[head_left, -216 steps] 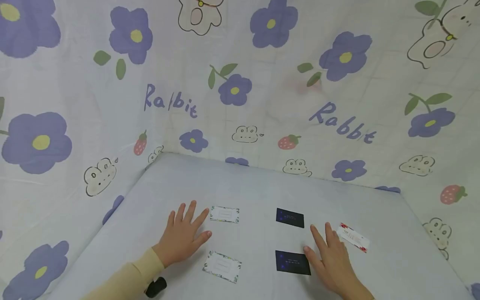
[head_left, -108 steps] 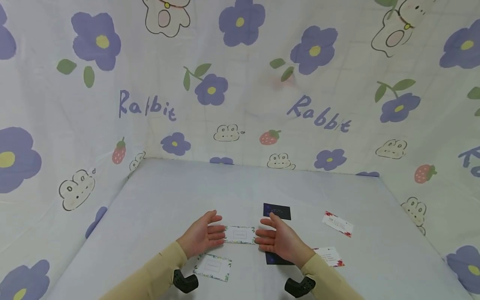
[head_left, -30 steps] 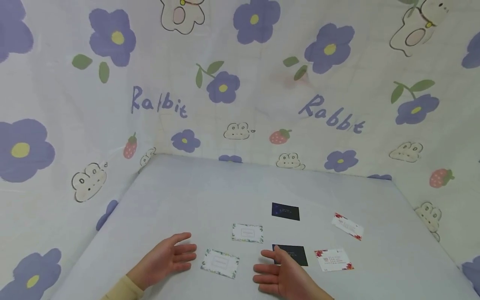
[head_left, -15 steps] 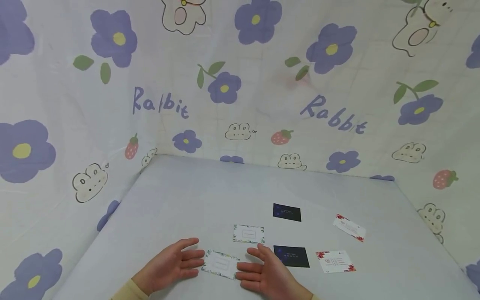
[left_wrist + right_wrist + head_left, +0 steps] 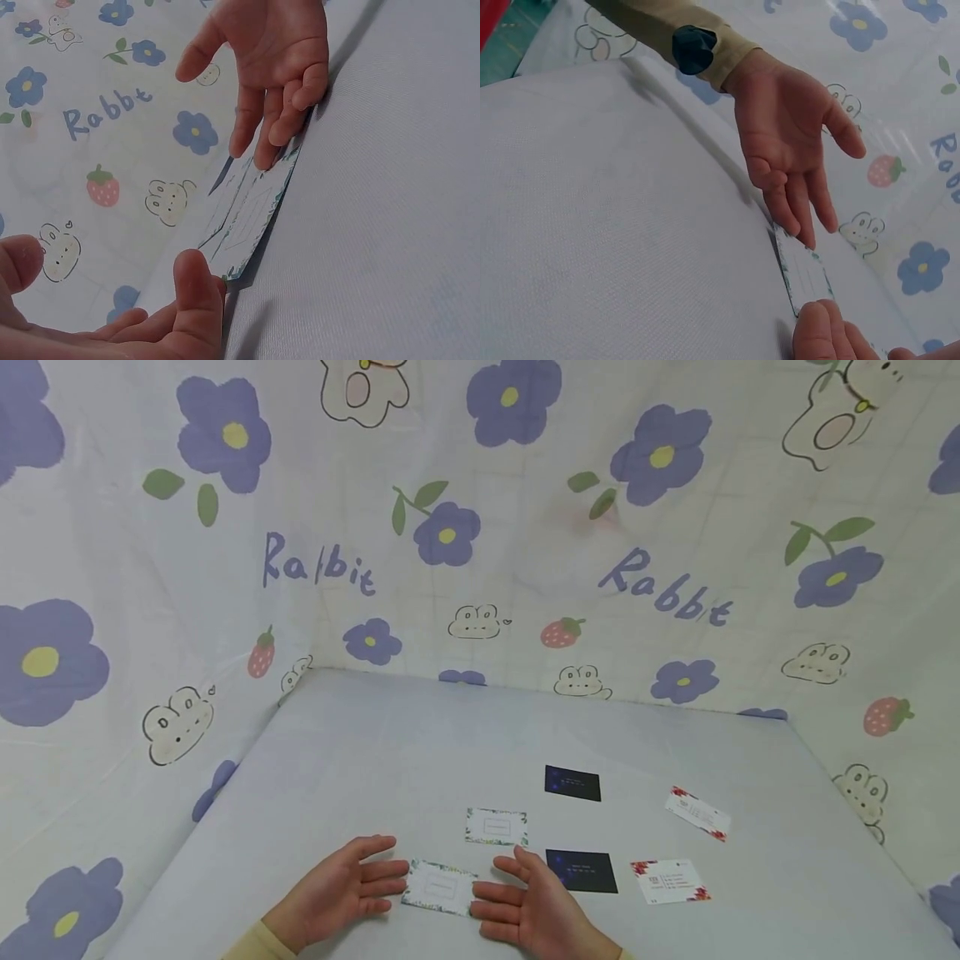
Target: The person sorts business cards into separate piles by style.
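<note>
A white business card with a leafy green border [image 5: 440,887] lies between the two hands. My left hand [image 5: 337,889] is at its left edge with fingers loosely extended and thumb raised. At the right edge rest the fingertips of my right hand [image 5: 536,906], palm turned inward. In the left wrist view, the right fingertips overlap the far end of the card [image 5: 251,217], and the left fingers are by its near end. The right wrist view shows the same card [image 5: 802,270] flanked by both hands. Just beyond lies a second leafy card [image 5: 497,827].
Two black business cards [image 5: 572,783] lie right of the leafy ones, one behind the other. Farther right are two white cards with red floral corners [image 5: 670,882], the far one askew. All rest on a white-covered table [image 5: 375,752], before a flower-patterned curtain [image 5: 510,485].
The farther leafy card has shifted right and nearer since the first frame. Both hands then left it; over the last second they closed in on the nearer card, the right moving left.
</note>
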### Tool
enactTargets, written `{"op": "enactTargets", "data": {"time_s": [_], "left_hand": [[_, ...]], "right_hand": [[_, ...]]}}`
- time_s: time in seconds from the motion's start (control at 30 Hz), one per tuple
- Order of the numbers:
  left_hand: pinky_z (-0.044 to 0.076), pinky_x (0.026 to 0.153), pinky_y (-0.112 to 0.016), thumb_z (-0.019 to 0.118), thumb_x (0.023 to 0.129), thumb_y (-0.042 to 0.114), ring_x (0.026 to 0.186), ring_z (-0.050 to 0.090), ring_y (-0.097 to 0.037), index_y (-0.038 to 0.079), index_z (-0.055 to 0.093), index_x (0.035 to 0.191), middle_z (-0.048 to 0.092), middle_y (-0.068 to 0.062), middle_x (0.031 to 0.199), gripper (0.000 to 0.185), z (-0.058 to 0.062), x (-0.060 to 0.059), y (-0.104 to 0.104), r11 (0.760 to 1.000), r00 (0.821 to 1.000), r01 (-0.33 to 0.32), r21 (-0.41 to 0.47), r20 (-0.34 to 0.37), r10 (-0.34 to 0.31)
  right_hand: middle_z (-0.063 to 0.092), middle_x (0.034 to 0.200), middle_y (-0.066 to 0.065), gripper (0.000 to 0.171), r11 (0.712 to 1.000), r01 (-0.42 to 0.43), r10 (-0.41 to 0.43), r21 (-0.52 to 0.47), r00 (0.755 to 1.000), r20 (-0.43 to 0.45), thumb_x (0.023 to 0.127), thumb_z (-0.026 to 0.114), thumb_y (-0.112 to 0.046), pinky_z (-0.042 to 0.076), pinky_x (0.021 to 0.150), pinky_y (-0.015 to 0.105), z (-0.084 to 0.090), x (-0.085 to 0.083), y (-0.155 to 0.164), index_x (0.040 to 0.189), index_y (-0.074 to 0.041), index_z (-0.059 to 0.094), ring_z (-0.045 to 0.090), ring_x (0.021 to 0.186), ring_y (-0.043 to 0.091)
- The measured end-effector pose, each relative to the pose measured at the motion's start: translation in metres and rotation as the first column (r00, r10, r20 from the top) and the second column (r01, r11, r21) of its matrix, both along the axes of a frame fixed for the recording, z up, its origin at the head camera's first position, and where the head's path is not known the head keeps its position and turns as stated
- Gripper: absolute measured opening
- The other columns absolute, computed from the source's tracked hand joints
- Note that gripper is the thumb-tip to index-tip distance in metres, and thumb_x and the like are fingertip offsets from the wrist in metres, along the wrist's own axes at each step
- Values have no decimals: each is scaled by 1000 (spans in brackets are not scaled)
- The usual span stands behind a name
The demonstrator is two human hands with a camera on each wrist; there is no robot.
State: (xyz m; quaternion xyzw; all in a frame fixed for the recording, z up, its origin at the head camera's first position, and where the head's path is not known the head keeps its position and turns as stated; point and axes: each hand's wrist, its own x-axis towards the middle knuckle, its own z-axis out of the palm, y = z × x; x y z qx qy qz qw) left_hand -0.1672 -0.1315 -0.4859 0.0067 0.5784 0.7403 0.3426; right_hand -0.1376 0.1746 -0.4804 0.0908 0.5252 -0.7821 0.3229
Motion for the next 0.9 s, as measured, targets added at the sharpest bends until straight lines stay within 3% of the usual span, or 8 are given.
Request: {"op": "enactTargets", "data": {"time_s": [0.47,0.73,0.9], "left_hand": [[54,92,-31,35,109,46,136,55,-34,-3,7,162,25,-36,161,78,4,1,3,1000,1000,23,2,-16,-23],[52,93,-30,37,108,49,136,55,-31,-1,8,163,23,-35,162,79,5,-2,9,999,999,43,13,-30,-43],[50,97,-32,38,107,51,141,50,-38,0,10,162,22,-36,162,81,5,-8,21,999,998,50,-1,-50,-50]], "right_hand": [[66,138,13,80,999,23,-24,28,1000,11,106,34,-58,55,86,28,4,4,-1,158,2,17,71,111,20],[66,137,11,78,998,50,-49,28,998,-29,106,36,-56,57,91,34,7,5,8,156,1,19,68,117,22],[63,140,15,79,996,84,-82,30,995,-51,105,38,-57,56,95,38,9,1,16,156,0,17,66,122,24]]}}
